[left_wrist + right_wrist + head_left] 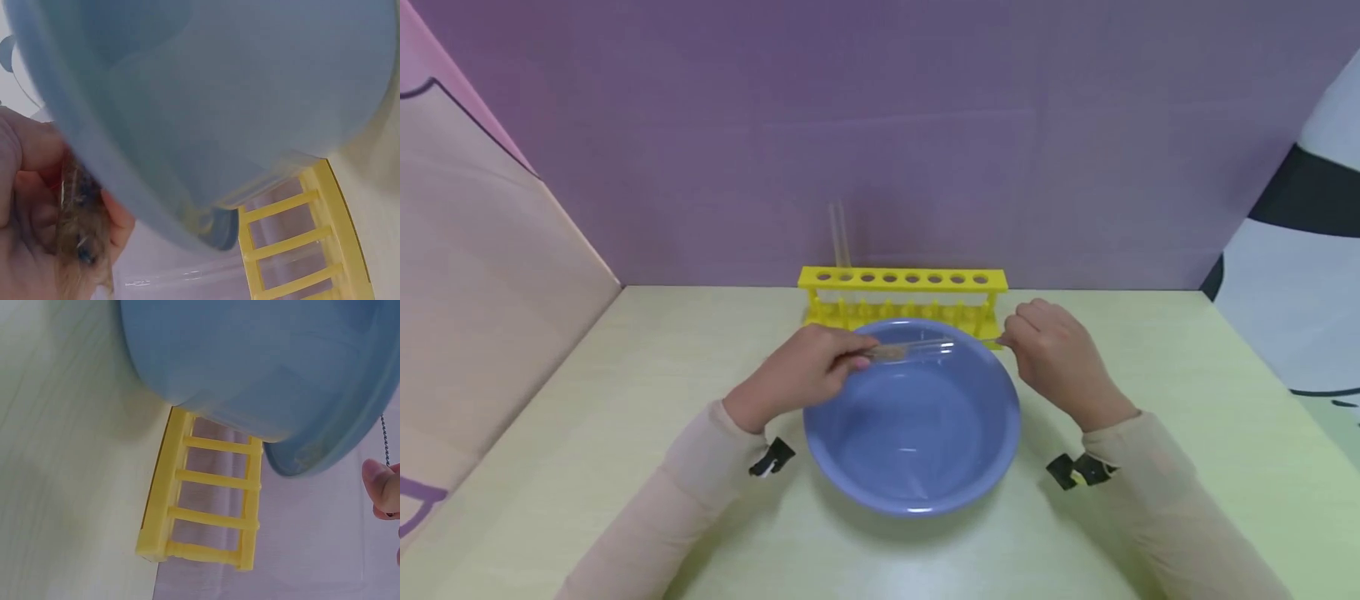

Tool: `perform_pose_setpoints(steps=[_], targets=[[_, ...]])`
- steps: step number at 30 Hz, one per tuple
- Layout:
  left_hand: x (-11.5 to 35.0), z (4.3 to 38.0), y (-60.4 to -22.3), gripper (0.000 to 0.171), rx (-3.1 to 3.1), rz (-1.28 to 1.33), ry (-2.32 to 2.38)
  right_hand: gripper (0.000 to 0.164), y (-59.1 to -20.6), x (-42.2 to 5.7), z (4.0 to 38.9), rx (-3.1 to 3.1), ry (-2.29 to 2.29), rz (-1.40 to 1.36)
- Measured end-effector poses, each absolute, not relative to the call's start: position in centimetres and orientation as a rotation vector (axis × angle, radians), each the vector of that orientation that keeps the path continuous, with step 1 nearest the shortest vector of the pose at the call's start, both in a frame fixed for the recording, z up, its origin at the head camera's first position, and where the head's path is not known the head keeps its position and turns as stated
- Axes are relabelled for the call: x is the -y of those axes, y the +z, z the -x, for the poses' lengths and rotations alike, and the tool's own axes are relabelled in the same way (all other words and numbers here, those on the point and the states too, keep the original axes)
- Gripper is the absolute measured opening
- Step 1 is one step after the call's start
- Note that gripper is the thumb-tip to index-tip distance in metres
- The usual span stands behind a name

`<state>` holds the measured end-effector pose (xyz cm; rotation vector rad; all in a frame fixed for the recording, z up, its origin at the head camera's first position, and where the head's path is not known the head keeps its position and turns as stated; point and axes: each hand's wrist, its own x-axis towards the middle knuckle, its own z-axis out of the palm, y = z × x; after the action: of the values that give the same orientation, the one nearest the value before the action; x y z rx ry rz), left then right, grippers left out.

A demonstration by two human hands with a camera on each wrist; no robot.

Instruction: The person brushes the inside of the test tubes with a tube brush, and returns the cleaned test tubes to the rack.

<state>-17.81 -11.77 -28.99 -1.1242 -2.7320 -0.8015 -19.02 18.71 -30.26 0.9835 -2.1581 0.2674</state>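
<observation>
My left hand (pixel 805 368) grips a clear glass test tube (pixel 934 345) held roughly level above the blue basin (pixel 917 507). Inside the tube, near the left fingers, sit the brown bristles of a test tube brush (pixel 891 352); the left wrist view shows these bristles (pixel 84 234) close up, with dark bluish spots. On the other side, my right hand (pixel 1054 358) pinches the brush's thin handle, a twisted wire (pixel 385 440), which comes out of the tube's right end. Only the right fingertips (pixel 382 487) show in the right wrist view.
A yellow test tube rack (pixel 901 272) stands behind the basin, near the purple back wall (pixel 925 150). One clear test tube (pixel 840 233) stands upright in it toward the left. The basin hides part of the rack's base. Pale wood-look table (pixel 700 350) surrounds everything.
</observation>
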Motion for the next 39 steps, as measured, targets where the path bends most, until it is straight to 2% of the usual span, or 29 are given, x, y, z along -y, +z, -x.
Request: perform_pose_setpoints(steps=[8,19,39], targets=[[12.9,18.2,-28.6,0.026,2.908,1.056,-1.083,0.027,-30.5,-18.7,19.0,2.12,0.25,-0.98],[14.0,19.1,-28.3,0.024,3.005,1.098,-1.298,0.023,-31.0,-18.8,18.5,2.076,0.237,-0.968],[14.2,19.1,-27.2,0.027,3.132,1.057,-1.33,0.013,-31.0,-19.9,17.7,2.043,0.241,-0.947]])
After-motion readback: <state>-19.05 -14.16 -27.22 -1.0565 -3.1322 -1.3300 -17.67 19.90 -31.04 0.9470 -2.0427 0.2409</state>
